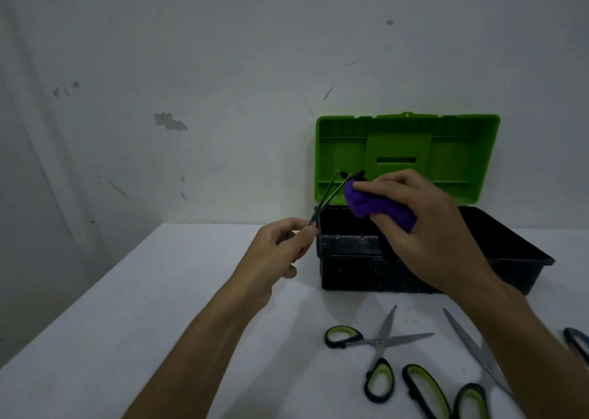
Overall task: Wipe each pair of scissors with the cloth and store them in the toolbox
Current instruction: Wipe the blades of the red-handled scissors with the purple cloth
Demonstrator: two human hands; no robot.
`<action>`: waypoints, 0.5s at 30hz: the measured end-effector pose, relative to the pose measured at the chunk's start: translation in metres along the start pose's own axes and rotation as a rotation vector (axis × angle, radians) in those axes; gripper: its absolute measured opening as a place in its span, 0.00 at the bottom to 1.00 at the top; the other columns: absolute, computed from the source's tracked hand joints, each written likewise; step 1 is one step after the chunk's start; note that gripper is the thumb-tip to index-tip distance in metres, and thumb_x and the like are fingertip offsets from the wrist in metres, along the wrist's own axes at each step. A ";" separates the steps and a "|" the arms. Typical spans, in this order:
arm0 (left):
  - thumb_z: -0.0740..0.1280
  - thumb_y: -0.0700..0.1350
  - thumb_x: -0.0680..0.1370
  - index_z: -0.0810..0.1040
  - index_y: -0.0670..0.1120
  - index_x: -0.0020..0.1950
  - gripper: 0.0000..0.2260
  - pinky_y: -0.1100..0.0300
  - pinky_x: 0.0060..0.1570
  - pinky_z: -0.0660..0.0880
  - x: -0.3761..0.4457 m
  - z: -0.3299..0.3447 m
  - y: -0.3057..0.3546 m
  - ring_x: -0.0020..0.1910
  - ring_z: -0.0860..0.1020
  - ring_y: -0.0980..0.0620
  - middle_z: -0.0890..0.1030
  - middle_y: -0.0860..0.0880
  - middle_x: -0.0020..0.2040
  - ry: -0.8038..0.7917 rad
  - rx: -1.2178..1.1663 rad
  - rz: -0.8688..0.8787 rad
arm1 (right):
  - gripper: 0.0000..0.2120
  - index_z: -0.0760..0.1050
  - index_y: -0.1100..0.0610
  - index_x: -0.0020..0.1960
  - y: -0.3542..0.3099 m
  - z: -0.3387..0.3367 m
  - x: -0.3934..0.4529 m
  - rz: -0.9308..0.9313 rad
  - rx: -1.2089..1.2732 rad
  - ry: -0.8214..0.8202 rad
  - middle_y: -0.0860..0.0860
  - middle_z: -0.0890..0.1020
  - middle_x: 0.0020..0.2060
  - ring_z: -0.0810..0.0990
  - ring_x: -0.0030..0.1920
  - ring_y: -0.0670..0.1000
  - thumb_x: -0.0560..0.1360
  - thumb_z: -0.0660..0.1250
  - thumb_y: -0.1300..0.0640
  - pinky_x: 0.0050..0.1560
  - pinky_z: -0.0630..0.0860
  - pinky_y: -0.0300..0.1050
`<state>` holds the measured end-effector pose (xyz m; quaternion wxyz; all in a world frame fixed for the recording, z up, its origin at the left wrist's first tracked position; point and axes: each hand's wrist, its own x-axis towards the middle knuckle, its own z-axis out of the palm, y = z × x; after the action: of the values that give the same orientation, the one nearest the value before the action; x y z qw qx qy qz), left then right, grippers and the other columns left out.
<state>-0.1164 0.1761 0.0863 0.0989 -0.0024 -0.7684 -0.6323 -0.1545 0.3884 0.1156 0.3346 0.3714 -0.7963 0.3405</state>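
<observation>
1. The left hand point(280, 246), centre of the frame, pinches thin metal scissors point(328, 197), fingers clamped low on them, blades slightly apart and angled up right.
2. The right hand point(427, 224) grips a bunched, fuzzy purple cloth point(366, 203) against the blades' upper end.
3. Behind stands the toolbox point(510, 253): glossy black plastic tub, ribbed green lid point(404, 154) upright.
4. Lower right on the white worktop point(159, 291) lie an open pair point(381, 343) and a second pair point(471, 355), steel-bladed with black-and-lime loop handles.
</observation>
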 end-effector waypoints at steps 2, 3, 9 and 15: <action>0.66 0.51 0.79 0.82 0.50 0.46 0.08 0.66 0.31 0.67 -0.001 0.000 0.001 0.32 0.70 0.57 0.74 0.51 0.37 -0.001 0.030 -0.035 | 0.20 0.77 0.48 0.64 -0.001 0.002 0.000 0.005 0.012 -0.017 0.46 0.77 0.53 0.76 0.54 0.48 0.74 0.71 0.62 0.53 0.76 0.48; 0.66 0.51 0.79 0.83 0.50 0.45 0.09 0.66 0.32 0.68 -0.002 0.000 0.001 0.32 0.72 0.60 0.77 0.54 0.38 0.001 0.033 -0.045 | 0.20 0.78 0.48 0.64 -0.001 0.002 -0.001 0.008 0.015 -0.025 0.46 0.77 0.53 0.76 0.54 0.48 0.74 0.71 0.62 0.53 0.75 0.48; 0.60 0.51 0.83 0.80 0.51 0.40 0.15 0.55 0.49 0.74 -0.002 0.000 -0.003 0.51 0.81 0.57 0.86 0.53 0.45 -0.039 0.001 0.017 | 0.21 0.78 0.47 0.63 -0.002 0.003 -0.001 0.020 0.019 -0.030 0.45 0.77 0.52 0.76 0.53 0.46 0.73 0.71 0.62 0.54 0.75 0.44; 0.59 0.50 0.83 0.73 0.43 0.44 0.13 0.47 0.47 0.82 -0.008 0.009 0.001 0.43 0.85 0.40 0.82 0.44 0.38 -0.156 -0.337 -0.076 | 0.21 0.77 0.49 0.64 0.001 0.004 0.000 0.014 0.026 -0.023 0.46 0.78 0.53 0.76 0.54 0.48 0.73 0.72 0.62 0.55 0.75 0.49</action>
<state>-0.1093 0.1858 0.0846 0.0133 -0.0388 -0.6565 -0.7532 -0.1559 0.3858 0.1129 0.3186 0.3740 -0.7981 0.3487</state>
